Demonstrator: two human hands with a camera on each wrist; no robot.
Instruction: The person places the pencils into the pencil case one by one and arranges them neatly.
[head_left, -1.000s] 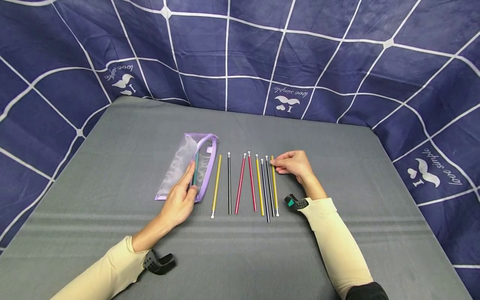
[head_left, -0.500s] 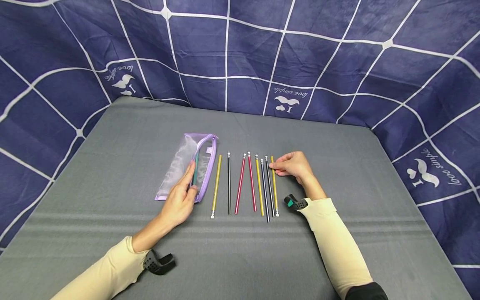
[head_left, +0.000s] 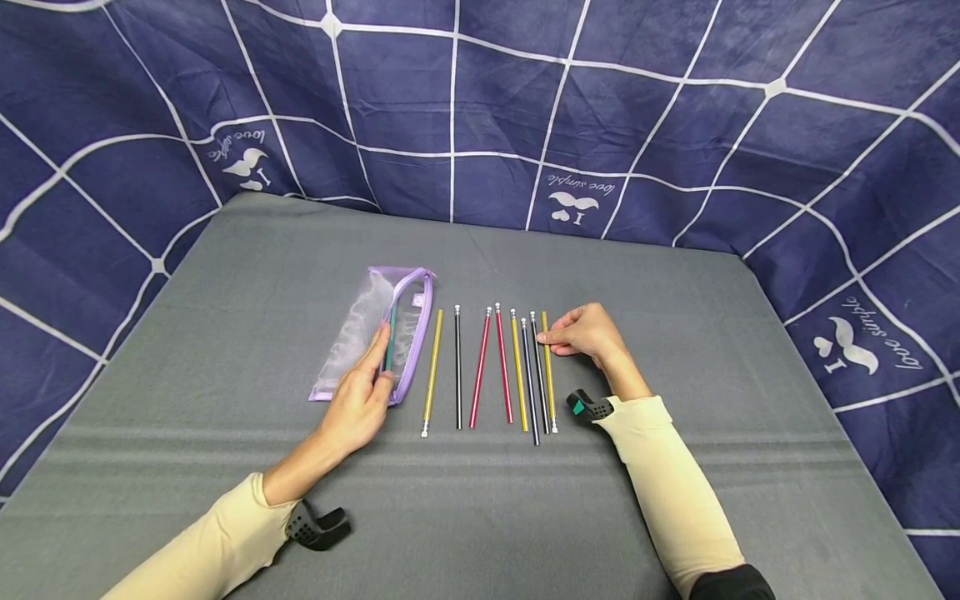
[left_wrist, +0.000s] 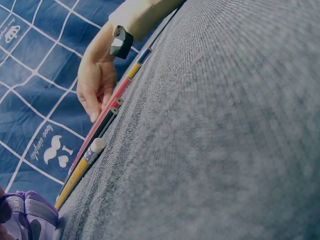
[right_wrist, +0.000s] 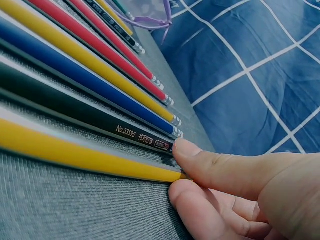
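over the last second the right hand (head_left: 588, 332) is sliding slightly nearer the person along the slim yellow pencil (head_left: 550, 377) ending the row; its thumb and fingertips are pinching that pencil just short of its far end. the pencil is still lying on the grey cloth-covered bench (head_left: 480, 517), so the grip seems to be settling rather than lifting. the left hand (head_left: 362, 407) is staying put, its fingers lying nearly straight on the see-through mesh pouch with purple zipped edges (head_left: 355, 335), thumb spread apart, and a slender teal pencil (head_left: 390, 352) is resting inside. between the hands, seven more are lying side by side: a long yellow pencil (head_left: 432, 368), a glossy black pencil (head_left: 459, 368), two red pencils (head_left: 481, 367), another yellow pencil (right_wrist: 100, 71), a shiny blue pencil (right_wrist: 100, 88) and a printed black pencil (right_wrist: 85, 115). that last one is lying just beside the right thumb, probably crowding the pinch; whether they are touching, i cannot tell. the left hand is covering part of the pouch.
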